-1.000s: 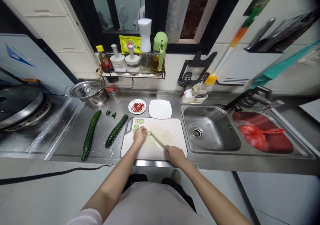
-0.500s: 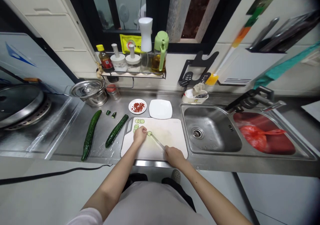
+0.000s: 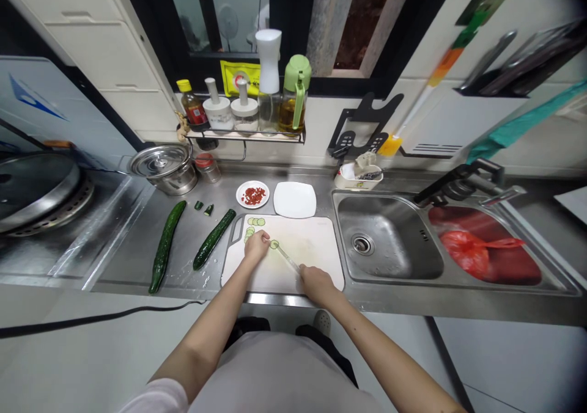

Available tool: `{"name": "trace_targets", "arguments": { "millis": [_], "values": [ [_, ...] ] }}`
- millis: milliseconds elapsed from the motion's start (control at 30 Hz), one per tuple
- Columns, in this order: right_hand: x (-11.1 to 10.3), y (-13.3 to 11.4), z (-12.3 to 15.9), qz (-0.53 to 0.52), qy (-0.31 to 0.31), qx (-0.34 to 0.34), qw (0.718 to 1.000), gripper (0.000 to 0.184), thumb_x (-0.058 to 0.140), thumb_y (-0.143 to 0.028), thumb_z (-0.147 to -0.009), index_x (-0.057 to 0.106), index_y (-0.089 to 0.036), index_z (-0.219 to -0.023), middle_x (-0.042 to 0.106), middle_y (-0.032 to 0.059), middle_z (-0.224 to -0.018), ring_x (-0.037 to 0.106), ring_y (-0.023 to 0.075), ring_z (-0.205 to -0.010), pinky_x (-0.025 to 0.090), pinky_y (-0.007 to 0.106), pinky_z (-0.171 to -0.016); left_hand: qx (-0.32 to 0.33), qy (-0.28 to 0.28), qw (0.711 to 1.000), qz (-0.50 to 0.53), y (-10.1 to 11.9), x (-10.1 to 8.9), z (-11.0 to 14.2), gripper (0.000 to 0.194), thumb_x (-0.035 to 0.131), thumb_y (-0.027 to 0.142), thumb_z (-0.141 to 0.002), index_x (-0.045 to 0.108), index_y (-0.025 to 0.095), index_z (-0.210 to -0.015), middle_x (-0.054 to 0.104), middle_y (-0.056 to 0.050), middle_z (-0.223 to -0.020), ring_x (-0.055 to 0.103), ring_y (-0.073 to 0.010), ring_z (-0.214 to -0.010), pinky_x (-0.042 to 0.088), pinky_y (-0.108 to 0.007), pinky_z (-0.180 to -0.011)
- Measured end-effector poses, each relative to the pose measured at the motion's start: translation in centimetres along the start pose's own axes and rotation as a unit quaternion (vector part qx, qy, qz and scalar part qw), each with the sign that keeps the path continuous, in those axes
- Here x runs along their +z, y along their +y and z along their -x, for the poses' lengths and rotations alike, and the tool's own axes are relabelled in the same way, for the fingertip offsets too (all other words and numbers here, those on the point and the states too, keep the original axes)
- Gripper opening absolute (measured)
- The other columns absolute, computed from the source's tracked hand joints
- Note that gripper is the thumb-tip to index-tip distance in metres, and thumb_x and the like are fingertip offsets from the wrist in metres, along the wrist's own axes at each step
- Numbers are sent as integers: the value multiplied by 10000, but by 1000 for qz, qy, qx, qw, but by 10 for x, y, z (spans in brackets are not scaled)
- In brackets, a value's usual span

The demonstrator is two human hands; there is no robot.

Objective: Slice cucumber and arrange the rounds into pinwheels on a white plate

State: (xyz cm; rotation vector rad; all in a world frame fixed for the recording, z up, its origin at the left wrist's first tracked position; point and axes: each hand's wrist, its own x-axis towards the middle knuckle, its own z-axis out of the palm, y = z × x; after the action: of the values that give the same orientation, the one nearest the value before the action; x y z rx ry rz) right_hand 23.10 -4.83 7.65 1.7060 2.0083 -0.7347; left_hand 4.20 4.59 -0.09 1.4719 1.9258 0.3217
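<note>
On the white cutting board (image 3: 312,248) my left hand (image 3: 255,247) is curled over a piece of cucumber (image 3: 274,244), whose cut end shows just right of my fingers. My right hand (image 3: 315,283) grips the handle of a knife (image 3: 287,256), with its blade angled up-left against that cut end. Several thin cucumber slices (image 3: 253,226) lie at the board's far left corner, beside my left hand.
A whole cucumber (image 3: 164,245), a shorter one (image 3: 213,239) and two cut ends (image 3: 203,208) lie left of the board. Behind it stand a small dish of red bits (image 3: 252,195) and a white plate (image 3: 294,200). A steel sink (image 3: 383,242) lies right, a pot (image 3: 162,167) at back left.
The knife and my right hand have edged slightly left toward the cucumber end. My left hand stays curled in place on the cucumber.
</note>
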Motion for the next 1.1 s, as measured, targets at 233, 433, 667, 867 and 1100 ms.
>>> {"name": "trace_targets", "arguments": {
  "millis": [233, 433, 667, 867, 1100],
  "values": [
    [-5, -3, -2, -7, 2, -2, 1000, 323, 349, -123, -917, 576, -115, -1147, 685, 182, -1038, 654, 260, -1024, 449, 316, -763, -1, 0, 1000, -1, 0, -1, 1, 121, 632, 211, -767, 668, 243, -878, 701, 3, -862, 627, -167, -851, 421, -254, -729],
    [-7, -6, -2, -11, 2, 2, 1000, 322, 358, -115, -916, 576, -118, -1153, 682, 190, -1051, 651, 262, -1031, 456, 333, -781, -6, -3, 1000, 2, 0, -1, 0, 147, 639, 212, -758, 679, 247, -895, 698, -3, -875, 635, -167, -869, 425, -248, -731],
    [-9, -7, -2, 2, 1, 0, 1000, 331, 356, -112, -911, 573, -111, -1161, 683, 187, -1067, 653, 274, -1040, 472, 347, -781, -3, -2, 1000, -2, 1, -1, 0, 135, 641, 219, -764, 676, 243, -892, 701, -5, -868, 637, -168, -855, 425, -248, -718],
    [-9, -8, -1, 6, 7, 2, 1000, 320, 368, -101, -909, 566, -114, -1159, 684, 183, -1067, 656, 260, -1044, 473, 330, -787, 1, -4, 1000, 1, 3, -2, 2, 126, 657, 210, -762, 672, 235, -884, 709, -5, -872, 643, -170, -867, 432, -247, -730],
    [-10, -9, 2, -2, 11, 6, 1000, 310, 375, -80, -903, 567, -120, -1143, 680, 185, -1075, 657, 251, -1039, 467, 315, -780, 4, -2, 1000, 6, 3, -2, 2, 129, 654, 192, -760, 679, 230, -881, 708, -11, -867, 647, -169, -859, 445, -251, -748]
  ]
}}
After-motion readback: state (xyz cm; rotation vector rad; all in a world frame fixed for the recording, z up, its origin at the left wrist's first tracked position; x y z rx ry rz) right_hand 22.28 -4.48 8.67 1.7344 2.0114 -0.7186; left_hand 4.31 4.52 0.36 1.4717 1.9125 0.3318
